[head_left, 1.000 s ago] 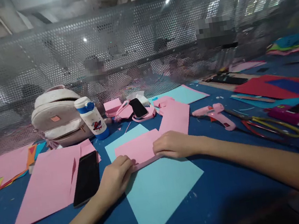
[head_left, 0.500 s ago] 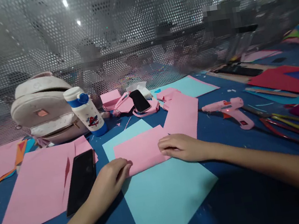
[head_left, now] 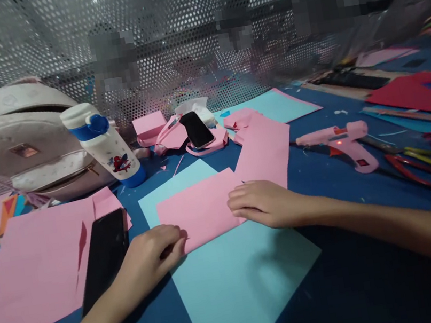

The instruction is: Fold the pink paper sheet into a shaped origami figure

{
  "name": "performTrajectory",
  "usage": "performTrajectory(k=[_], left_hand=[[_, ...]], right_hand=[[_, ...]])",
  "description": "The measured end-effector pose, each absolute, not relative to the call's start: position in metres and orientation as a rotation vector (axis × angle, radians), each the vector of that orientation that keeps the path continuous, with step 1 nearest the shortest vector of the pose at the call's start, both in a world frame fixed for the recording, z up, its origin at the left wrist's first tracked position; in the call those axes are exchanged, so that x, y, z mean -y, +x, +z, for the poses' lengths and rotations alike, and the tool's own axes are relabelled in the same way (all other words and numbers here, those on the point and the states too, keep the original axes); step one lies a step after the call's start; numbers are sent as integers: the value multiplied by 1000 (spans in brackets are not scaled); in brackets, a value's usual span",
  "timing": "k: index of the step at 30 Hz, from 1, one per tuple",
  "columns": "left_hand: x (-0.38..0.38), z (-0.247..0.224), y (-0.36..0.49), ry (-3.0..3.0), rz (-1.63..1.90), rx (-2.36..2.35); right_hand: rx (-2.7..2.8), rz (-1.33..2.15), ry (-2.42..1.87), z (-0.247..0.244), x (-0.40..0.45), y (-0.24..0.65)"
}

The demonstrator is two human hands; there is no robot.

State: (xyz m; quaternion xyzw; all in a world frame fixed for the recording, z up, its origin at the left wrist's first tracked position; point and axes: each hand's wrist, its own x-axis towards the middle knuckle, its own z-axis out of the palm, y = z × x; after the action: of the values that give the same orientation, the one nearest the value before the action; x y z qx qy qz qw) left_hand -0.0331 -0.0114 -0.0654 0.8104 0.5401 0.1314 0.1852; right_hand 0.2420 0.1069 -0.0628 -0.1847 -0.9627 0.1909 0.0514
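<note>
- Head view: the folded pink paper (head_left: 200, 209) lies on a light blue sheet (head_left: 236, 277) on the blue tabletop (head_left: 337, 273).
- Left hand (head_left: 152, 254) is curled, pinching its near left corner.
- Right hand (head_left: 264, 204) lies flat, pressing its right end.
- It looks thin, light and bendy; best held by the edges.
- Its long side runs left to right.

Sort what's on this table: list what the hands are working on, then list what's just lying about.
In hand:
left hand
right hand
pink sheet
light blue sheet

Lying about:
black phone
water bottle
backpack
glue gun
scissors
</note>
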Motion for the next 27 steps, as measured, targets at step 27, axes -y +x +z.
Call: performTrajectory(k=[27], left_hand=[[15, -73, -29, 2333, 334, -1783]], right_hand=[[2959, 446, -524, -63, -105, 243]])
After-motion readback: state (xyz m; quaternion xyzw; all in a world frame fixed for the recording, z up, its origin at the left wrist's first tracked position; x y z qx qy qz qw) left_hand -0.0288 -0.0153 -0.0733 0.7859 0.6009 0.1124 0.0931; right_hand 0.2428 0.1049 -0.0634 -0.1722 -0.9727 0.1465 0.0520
